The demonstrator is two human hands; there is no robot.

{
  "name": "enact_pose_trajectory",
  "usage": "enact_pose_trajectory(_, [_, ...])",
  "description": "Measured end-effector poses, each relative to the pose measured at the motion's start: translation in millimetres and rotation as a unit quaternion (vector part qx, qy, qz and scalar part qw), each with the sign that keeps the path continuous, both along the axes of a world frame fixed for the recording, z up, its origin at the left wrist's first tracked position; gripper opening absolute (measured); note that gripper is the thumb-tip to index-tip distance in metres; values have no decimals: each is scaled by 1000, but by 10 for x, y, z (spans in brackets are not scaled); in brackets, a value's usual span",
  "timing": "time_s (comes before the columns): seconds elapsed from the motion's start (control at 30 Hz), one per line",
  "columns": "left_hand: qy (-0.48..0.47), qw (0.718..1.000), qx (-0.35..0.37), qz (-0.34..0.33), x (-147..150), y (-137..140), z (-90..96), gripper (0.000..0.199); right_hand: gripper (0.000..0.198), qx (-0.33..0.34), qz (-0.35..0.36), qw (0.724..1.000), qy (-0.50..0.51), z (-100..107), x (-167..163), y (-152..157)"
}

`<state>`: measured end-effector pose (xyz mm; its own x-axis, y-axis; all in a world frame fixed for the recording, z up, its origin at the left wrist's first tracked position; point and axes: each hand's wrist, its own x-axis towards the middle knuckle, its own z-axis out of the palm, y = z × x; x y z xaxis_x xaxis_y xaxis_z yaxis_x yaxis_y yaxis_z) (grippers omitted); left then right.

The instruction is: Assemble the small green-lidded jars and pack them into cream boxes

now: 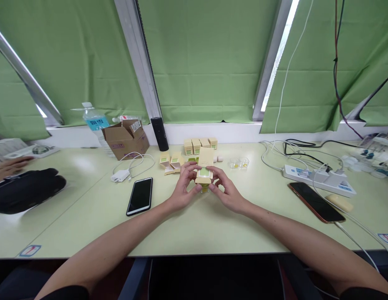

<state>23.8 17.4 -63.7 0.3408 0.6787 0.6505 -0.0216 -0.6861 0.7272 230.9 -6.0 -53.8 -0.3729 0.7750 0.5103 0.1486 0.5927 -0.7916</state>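
Note:
Between my two hands, over the middle of the table, is a small cream cardboard box (206,156) with a cut-out window and its long flap standing up. My left hand (184,189) grips its left side, fingers curled round and thumb low at the front. On the right side, my right hand (228,192) holds it the same way. Something clear and greenish shows just below the box; I cannot make out what it is. Close to the left hand lie opened cream boxes (171,162). Clear plastic cases (238,163) with yellow bits sit right of the hands.
Several closed cream boxes (200,145) stand behind. Left are a phone (139,196), a charger (120,175), a brown carton (127,139), a water bottle (96,123) and a black cylinder (159,134). Right are a power strip (319,180) and another phone (316,202). Another person's hand (12,168) shows far left.

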Motion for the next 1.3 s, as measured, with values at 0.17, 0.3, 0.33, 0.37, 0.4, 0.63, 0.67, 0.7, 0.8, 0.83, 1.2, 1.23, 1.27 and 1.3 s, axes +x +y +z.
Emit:
enact_pose_trajectory(0.17, [-5, 1000, -8, 20, 4, -8, 7, 39, 46, 0, 1, 1000, 4, 1, -10, -9])
enact_pose_trajectory(0.3, [-7, 1000, -6, 3, -8, 1, 0, 39, 45, 5, 3, 1000, 4, -10, -12, -6])
enact_pose_trajectory(0.33, [-8, 1000, -5, -5, -13, 3, -1, 39, 45, 5, 4, 1000, 6, -12, -13, -5])
enact_pose_trajectory(0.37, [-11, 1000, -6, -11, -17, 5, -2, 39, 45, 5, 5, 1000, 7, -14, -13, -4])
enact_pose_trajectory(0.4, [-14, 1000, -9, -15, -19, 6, -4, 38, 45, 4, 6, 1000, 8, -17, -13, -4])
enact_pose_trajectory(0.63, [-25, 999, -31, -20, -24, 20, -26, 36, 49, 8, 8, 1000, -8, -41, -5, -3])
enact_pose_trajectory(0.67, [-26, 999, -31, -20, -24, 22, -28, 36, 49, 10, 7, 1000, -9, -44, -3, -2])
enact_pose_trajectory(0.7, [-27, 999, -30, -18, -22, 24, -29, 36, 50, 12, 7, 1000, -11, -46, -1, 0])
enact_pose_trajectory(0.8, [-25, 999, -27, -9, -12, 22, -29, 34, 50, 18, 7, 1000, -13, -50, 1, 2])
enact_pose_trajectory(0.83, [-24, 999, -24, -4, -8, 20, -29, 33, 50, 19, 7, 1000, -13, -51, 2, 2])
enact_pose_trajectory(1.2, [10, 999, 34, 14, -3, 1, -28, 42, 46, 27, -11, 1000, -8, -44, -10, 3])
enact_pose_trajectory(1.23, [10, 999, 38, 17, -3, 1, -27, 42, 45, 27, -13, 1000, -8, -46, -11, 3])
enact_pose_trajectory(1.27, [9, 999, 40, 24, -3, -1, -28, 42, 44, 27, -15, 1000, -7, -49, -13, 4])
enact_pose_trajectory(1.3, [9, 999, 43, 33, -1, -4, -29, 40, 43, 26, -17, 999, -5, -53, -15, 4])
